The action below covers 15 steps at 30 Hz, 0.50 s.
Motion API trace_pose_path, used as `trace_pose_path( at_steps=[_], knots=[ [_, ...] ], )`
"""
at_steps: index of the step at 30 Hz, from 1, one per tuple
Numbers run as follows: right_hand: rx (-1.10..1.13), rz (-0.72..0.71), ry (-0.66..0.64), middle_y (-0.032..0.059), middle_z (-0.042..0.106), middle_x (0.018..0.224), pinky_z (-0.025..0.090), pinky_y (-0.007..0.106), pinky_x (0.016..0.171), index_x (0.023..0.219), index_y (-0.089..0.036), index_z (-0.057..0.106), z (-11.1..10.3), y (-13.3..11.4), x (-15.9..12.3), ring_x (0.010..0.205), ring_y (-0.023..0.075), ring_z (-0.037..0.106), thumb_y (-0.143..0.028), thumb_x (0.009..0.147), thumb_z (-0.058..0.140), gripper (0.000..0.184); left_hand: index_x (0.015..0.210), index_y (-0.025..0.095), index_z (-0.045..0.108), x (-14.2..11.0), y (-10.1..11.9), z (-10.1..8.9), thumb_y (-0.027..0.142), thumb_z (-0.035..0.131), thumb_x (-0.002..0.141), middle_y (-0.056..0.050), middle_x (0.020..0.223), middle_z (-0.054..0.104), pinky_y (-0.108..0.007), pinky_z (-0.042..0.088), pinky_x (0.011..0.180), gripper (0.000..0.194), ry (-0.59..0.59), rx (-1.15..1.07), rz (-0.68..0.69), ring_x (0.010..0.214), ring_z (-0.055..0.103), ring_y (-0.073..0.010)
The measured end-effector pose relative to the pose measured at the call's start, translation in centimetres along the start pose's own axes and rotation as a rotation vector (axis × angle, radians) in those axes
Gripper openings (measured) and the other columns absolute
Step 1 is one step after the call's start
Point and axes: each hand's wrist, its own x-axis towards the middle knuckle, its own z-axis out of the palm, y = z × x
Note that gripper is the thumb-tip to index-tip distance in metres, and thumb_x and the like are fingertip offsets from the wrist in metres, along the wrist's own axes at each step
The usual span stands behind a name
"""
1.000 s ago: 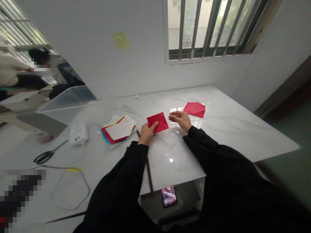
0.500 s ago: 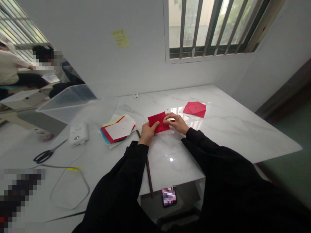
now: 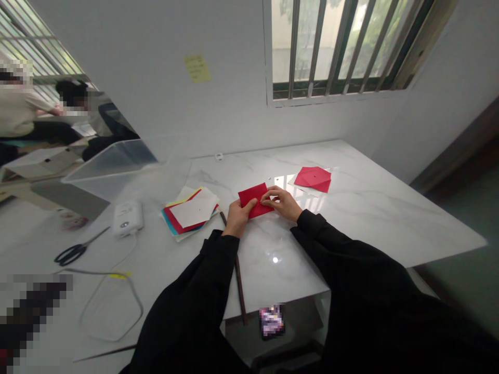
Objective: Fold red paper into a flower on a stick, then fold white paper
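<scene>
Clear box: a clear plastic box sits at the far left corner of the table, tilted open side toward the view; what lies inside cannot be made out through the glare.
Table: a white marble-look slab with grey veins and a glossy, reflective top.
Folded red paper: a smooth, flat rectangle of folded paper, lying mid-table between both hands.
Left hand: closed over the near left part of the folded red paper, thumb and fingers gripping it against the table.
Right hand: curled, with its fingertips pinching the right part of the same paper.
Sleeves: black cloth cuffs cover both forearms.
Red diamond: a second red paper with a small central dot, far right of the hands, lying on a white sheet.
Paper stack: white, red, blue and yellow sheets fanned slightly, left of the left hand.
Dark stick: thin and straight, running toward the near edge beside the left sleeve.
Left side: black-handled scissors lie near a white plastic device, possibly a charger, with a thin cable.
</scene>
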Motion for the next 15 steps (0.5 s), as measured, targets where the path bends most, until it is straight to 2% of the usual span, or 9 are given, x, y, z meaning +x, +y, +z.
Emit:
trace_pose_path(
  at_steps=[15],
  knots=[
    [-0.06, -0.041, 0.062, 0.0065, 0.065, 0.106, 0.051, 0.032, 0.079, 0.089, -0.024, 0.08, 0.02, -0.49, -0.02, 0.096, 0.0185, 0.064, -0.043, 0.089, 0.073, 0.02, 0.089, 0.01, 0.075, 0.1, 0.01, 0.49, 0.04, 0.088, 0.064, -0.012, 0.084, 0.078, -0.043, 0.059, 0.089, 0.042, -0.051, -0.147, -0.077, 0.097, 0.074, -0.0304]
  ],
)
